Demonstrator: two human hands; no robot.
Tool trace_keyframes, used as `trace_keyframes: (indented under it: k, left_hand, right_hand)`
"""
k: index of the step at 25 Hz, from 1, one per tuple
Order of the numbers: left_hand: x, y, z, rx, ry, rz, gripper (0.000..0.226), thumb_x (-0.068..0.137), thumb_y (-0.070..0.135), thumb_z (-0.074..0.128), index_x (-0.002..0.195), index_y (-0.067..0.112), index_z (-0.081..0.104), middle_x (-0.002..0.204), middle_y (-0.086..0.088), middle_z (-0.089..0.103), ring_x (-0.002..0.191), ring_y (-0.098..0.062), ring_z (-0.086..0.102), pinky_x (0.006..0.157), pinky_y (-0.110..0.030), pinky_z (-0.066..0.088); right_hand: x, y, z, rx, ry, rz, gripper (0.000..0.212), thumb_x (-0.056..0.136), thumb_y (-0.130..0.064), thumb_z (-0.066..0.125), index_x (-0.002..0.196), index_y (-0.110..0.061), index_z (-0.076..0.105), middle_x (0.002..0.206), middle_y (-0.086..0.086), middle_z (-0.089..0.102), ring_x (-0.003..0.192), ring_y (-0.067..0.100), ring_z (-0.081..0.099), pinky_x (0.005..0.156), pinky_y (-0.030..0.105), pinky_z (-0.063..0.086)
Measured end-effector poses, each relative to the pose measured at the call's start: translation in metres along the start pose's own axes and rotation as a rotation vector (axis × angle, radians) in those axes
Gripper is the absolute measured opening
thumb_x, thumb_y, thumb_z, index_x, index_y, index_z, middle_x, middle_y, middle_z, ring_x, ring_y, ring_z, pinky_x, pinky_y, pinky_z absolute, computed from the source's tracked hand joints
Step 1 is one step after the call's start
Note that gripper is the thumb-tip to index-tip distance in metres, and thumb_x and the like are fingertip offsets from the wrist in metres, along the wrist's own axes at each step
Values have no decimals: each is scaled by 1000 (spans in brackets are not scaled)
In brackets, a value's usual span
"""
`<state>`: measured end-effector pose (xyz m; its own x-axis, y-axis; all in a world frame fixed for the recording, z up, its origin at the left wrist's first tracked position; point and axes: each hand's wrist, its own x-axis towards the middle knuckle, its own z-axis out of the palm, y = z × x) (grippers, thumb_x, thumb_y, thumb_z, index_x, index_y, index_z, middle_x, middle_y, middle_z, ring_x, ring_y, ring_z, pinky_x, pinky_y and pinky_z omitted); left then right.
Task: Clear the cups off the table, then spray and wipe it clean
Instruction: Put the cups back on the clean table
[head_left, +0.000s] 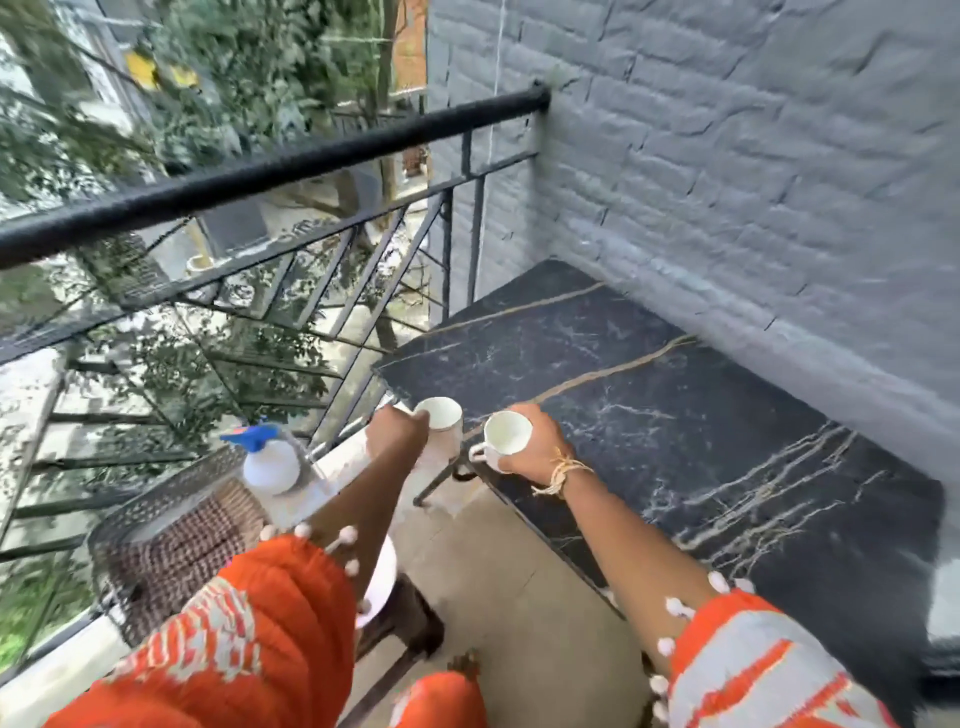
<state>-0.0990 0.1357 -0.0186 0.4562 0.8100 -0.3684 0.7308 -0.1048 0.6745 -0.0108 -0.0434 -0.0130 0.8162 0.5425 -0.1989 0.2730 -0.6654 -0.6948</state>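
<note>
Head view looks down on a balcony corner, blurred by motion. A black marble tabletop (701, 415) with pale veins sits against the grey brick wall (753, 182); its far end lies near the black metal railing (260, 176), and its near long edge runs diagonally toward the lower right. Both cups are at the tabletop's near left corner. The left hand (395, 434) is curled round the left white cup (444, 423), which is past or right at the corner edge; whether it still touches the surface cannot be told. The right hand (540, 447), with a straw-coloured wrist tie, grips the right white cup (506, 439) from its far side, handle pointing left, the cup over the near edge of the tabletop. The two cups are just beside each other, not clearly touching.

Most of the marble surface beyond the hands, toward the wall, is bare. Left of the tabletop a strip of pale floor (519, 571) lies open between it and a small stand (311, 499) holding a white spray bottle with a blue trigger (267, 457). Beside that, a metal mesh basket (171, 540) with a woven brown piece inside sits close to the railing. A dark stool (410, 618) stands below the left forearm.
</note>
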Motion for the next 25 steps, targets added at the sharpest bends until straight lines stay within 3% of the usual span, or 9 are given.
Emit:
trace_keyframes:
  k: [7,10,12,14,16,19,25]
  left_hand:
    - [68,130,100,-19,-100,97,40,89,30,59,111,-3,67,114,-22,67,112,-37,61,93,-38,48]
    - [115,177,154,-30,-139,117,35,86,27,58,106,2,72,108,-22,70,107,-36,64,90,-38,53]
    - [142,209,180,-9,-140,127,35,87,24,57,107,-1,71,109,-24,68,108,-37,63,91,-38,52]
    - [166,237,198,6,-135,145,35,88,22,55,111,-1,69,113,-25,67,110,-38,61,92,-36,47]
    - [197,267,217,-14,-126,143,36,88,21,56,115,0,67,117,-24,66,114,-37,59,94,-36,46]
    - [235,300,241,-38,-120,92,35,89,21,55,116,1,64,118,-23,65,115,-37,58,96,-36,45]
    - [276,342,282,-69,-119,82,35,90,20,53,120,4,60,122,-20,63,117,-36,56,96,-35,43]
  right_hand:
    - [111,57,-95,93,101,74,68,59,-10,83,121,-21,58,112,-5,59,104,19,56,76,17,37]
    - [183,88,-120,140,164,133,69,58,-4,84,120,-14,59,111,-4,59,109,23,58,81,17,40]
    - [223,103,-134,149,180,178,76,52,-14,84,123,-15,58,115,-3,59,112,22,58,88,19,42]
    - [257,111,-146,109,144,187,81,52,-22,82,128,-16,55,126,0,58,115,21,55,92,20,39]
    - [298,121,-160,86,125,197,78,61,-14,83,132,-17,51,131,2,56,118,22,54,90,19,37]
    - [353,134,-175,63,118,194,69,63,-8,81,126,-16,54,123,4,59,111,24,56,80,20,38]
    - [426,151,-191,90,61,161,65,62,-2,79,120,-19,58,115,-1,60,106,23,57,81,22,41]
